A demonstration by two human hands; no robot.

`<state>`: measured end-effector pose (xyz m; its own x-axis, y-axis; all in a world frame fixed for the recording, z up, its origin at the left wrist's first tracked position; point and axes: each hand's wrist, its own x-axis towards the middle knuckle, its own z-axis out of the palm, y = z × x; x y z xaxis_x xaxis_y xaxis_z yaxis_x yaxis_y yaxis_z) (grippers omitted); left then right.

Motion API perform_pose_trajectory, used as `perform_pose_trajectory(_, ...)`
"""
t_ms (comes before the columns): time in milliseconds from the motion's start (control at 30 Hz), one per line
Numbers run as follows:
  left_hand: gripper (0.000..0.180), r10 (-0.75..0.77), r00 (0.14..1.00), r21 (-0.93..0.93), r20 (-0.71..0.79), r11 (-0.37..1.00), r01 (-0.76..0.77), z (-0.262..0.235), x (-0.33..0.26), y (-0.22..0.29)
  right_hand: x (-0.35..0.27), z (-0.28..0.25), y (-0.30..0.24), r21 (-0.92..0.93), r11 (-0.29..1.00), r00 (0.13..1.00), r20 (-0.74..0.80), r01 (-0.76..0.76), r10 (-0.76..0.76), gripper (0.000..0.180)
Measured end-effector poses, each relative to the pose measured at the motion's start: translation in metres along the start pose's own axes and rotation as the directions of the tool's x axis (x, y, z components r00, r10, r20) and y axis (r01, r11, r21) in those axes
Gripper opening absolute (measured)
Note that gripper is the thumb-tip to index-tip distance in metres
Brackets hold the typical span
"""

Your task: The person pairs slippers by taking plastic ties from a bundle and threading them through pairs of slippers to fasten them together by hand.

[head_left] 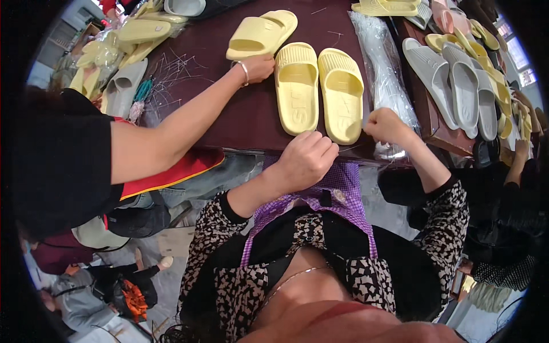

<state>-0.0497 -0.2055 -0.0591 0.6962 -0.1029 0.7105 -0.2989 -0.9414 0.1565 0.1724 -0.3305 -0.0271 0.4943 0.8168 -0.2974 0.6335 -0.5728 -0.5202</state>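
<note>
Two yellow slide slippers lie side by side, toes away from me, on the dark red table. My left hand [309, 158] is closed in a pinch at the table's front edge, just below the heel of the left slipper [297, 91]. Beside the heel of the right slipper [342, 94], my right hand [390, 125] is also closed, fingertips pressed together. A faint thin strand [350, 148] seems to run between my two hands. To the right lies a long bundle of clear plastic strands [377, 57], its lower part next to my right hand.
A co-worker's hand [258, 67] from the left touches another yellow slipper pair [251, 37]. Loose thin strands [177, 71] lie scattered at left. Grey slippers [460, 86] and yellow ones pile up on the right; more slippers [143, 31] lie at far left.
</note>
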Motion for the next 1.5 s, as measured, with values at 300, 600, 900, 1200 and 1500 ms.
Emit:
perform_pose_trajectory(300, 0.007, -0.026, 0.997, -0.033, 0.074, 0.999, 0.028, 0.015, 0.017, -0.055, 0.033, -0.034, -0.02, 0.148, 0.976, 0.981, 0.138, -0.158, 0.138, 0.02)
perform_pose_trajectory(600, 0.015, -0.216, 0.971, 0.05, 0.105, 0.976, 0.212, 0.023, 0.028, -0.113, 0.058, -0.039, -0.033, 0.124, 0.991, 0.999, 0.01, -0.042, 0.041, 0.033)
perform_pose_trajectory(900, 0.015, -0.299, 0.945, 0.065, 0.135, 0.954, 0.293, 0.022, 0.033, -0.126, 0.116, -0.062, -0.011, 0.021, 0.999, 0.975, -0.216, -0.05, 0.053, 0.038)
perform_pose_trajectory(1200, 0.015, -0.367, 0.909, 0.108, 0.199, 0.93, 0.352, 0.018, 0.041, -0.127, 0.18, -0.05, -0.008, -0.256, 0.967, 0.893, -0.437, -0.005, -0.111, 0.04)
perform_pose_trajectory(1500, 0.013, -0.415, 0.884, 0.072, 0.216, 0.909, 0.41, 0.022, 0.047, -0.132, 0.208, -0.037, -0.025, -0.125, 0.932, 0.75, -0.562, 0.34, -0.349, 0.027)
